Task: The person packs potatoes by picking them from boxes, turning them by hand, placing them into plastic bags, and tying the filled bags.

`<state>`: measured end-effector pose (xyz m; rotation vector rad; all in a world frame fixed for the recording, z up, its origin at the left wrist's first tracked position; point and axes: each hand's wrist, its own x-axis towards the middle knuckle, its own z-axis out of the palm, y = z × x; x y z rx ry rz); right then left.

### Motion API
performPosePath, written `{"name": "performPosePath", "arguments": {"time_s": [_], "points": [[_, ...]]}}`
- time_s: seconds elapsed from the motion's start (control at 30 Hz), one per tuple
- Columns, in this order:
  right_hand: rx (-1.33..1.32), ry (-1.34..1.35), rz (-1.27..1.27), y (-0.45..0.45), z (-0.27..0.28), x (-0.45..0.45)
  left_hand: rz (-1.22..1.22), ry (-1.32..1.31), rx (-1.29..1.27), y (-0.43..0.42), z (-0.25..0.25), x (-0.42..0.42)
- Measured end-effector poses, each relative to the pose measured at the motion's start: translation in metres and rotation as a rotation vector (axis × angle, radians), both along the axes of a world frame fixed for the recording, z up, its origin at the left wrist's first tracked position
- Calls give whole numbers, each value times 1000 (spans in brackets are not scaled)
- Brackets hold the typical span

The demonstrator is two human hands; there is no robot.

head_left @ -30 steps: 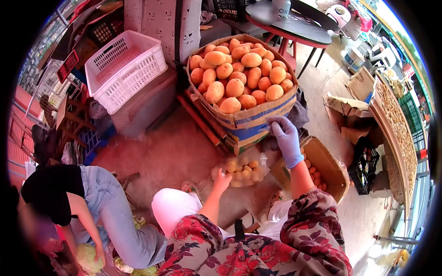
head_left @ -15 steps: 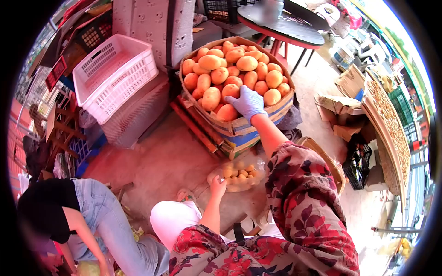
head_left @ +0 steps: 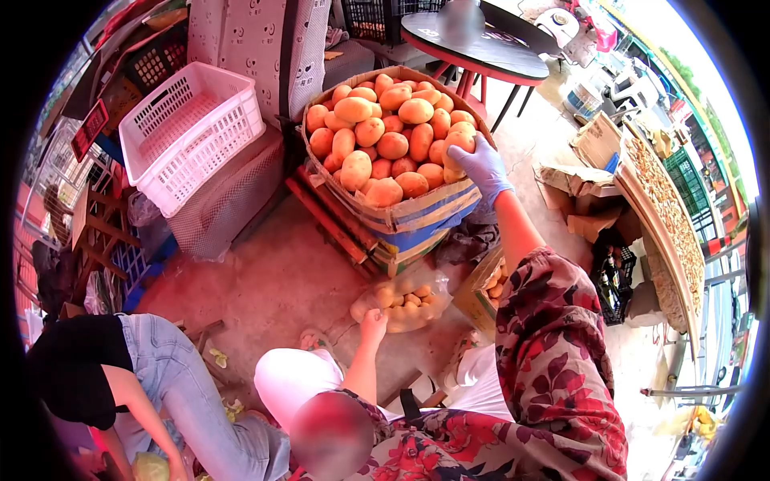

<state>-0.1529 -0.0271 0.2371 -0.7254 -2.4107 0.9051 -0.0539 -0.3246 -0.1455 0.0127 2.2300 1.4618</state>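
Concrete floor (head_left: 241, 298) spreads under a cluttered work area, with a white plastic crate (head_left: 196, 172) at the left and a co-worker in a black top and jeans (head_left: 172, 369) bent over at the lower left. Near the middle stands a large carton (head_left: 429, 218), heaped with orange fruit (head_left: 392, 145) to its rim and resting at least partly on a red support (head_left: 321, 210).

What has just changed is the place of the right hand (head_left: 486, 170), in its pale blue glove. A second ago it is in the air beside the carton, half a second ago over the fruit at the front edge, and now it is at the right-hand corner, fingers curled against the pieces there. Whether its grip is closed around one of them or only rests on them, I cannot tell. The heap looks much the same, so I judge that the change is one of contact: from the front pieces to those at the side.

Down on the floor in front of the carton, a clear plastic bag (head_left: 409, 320) holds smaller yellow fruit (head_left: 411, 300). The left hand (head_left: 373, 327) stays at its near left edge, its grip pinched on the plastic. With the right arm swung outward, a smaller cardboard box (head_left: 473, 298), also holding fruit, shows beside the bag, partly behind the sleeve.
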Motion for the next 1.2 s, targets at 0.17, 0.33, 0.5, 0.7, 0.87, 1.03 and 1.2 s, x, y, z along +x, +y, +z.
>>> {"name": "performPosePath", "arguments": {"time_s": [0.17, 0.33, 0.5, 0.7, 0.87, 1.03, 1.2], "points": [[472, -214, 2, -23, -10, -5, -7, -67, 35, 0, 6, 2], [255, 142, 147, -48, -11, -16, 1, -98, 63, -3, -12, 1], [270, -166, -5, -41, -28, -34, -19, -108, 64, -9, -20, -2], [78, -112, 76, -26, -25, -27, -38, -154, 122, -14, -39, -6], [-1285, 677, 353, -28, -10, 22, -31, -108, 9, -18, -26, -3], [-1741, 972, 560, -39, -39, 84, -229, -129, -300, -30, -8, -9], [-1853, 910, 548, -66, -71, 135, -233, -125, -277, -23, 14, -8]]}}
